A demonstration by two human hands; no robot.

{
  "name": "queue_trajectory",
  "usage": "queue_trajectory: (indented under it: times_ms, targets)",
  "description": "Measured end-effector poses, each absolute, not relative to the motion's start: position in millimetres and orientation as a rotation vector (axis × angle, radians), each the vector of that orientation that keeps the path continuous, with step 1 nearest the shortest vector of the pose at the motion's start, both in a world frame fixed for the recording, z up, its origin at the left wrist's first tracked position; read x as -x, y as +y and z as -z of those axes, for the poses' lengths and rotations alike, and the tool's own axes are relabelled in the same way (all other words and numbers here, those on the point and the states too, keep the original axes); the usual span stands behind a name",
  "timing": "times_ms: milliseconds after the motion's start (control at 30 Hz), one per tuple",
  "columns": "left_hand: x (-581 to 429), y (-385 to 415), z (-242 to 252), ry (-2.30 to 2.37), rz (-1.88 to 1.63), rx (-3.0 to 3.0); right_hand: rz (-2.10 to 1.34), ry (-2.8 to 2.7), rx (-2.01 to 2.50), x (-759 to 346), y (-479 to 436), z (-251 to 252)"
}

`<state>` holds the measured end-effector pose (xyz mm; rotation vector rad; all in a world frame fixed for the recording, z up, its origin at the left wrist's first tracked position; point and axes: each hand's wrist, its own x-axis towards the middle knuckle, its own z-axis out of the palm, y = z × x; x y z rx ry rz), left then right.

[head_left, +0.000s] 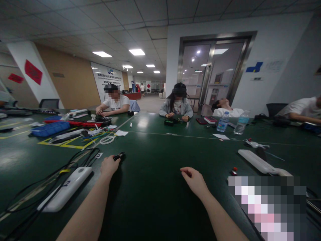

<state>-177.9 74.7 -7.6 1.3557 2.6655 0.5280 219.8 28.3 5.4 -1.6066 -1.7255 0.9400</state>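
On the left of the green table, my left hand (109, 165) is closed around a small dark object (119, 156). Its black, partly shiny end sticks out past my fingers; its exact kind cannot be made out. My right hand (194, 180) rests low over the table to the right, thumb and index finger drawn together in a pinch. Whatever those fingertips hold, if anything, is too small or hidden to see. Between the two hands lies dark green tabletop (150, 187). A white power strip (67, 190) marked 2 lies beside my left forearm.
Black cables (82, 157) run along the left. Beyond them are a blue tray (51, 129) and coiled white tubing (107, 140). Two water bottles (222, 122) stand at the far right. Another white strip (255, 161) and a red-topped part (234, 171) lie right. Several people sit around the table.
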Motion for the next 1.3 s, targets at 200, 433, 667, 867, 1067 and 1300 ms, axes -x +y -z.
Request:
queue_trajectory:
  times_ms: [200,433,667,867,1067,1300]
  targets:
    - [183.7,78.6,11.5,2.659,-0.512,-1.419,-0.940,-1.723,1.597,-221.3,30.2,-1.9]
    - [185.9,79.3,15.3,2.628,-0.557,-1.383,-0.933,-1.725,1.622,-219.7,27.9,-6.8]
    - [178.5,76.3,8.3,2.608,-0.529,-1.359,-0.905,-1.738,1.619,-218.6,27.0,-10.2]
    - [179.2,71.3,6.1,2.699,-0.582,-1.253,-0.936,-1.718,1.641,-218.9,27.8,-8.6]
    - [174.4,63.7,-0.8,2.819,-0.617,-1.108,-0.962,-1.716,1.628,-219.0,27.0,-9.7]
    - [61.1,49.4,-9.3,1.786,-0.543,-2.126,-0.915,-1.741,1.593,-216.8,25.5,-10.9]
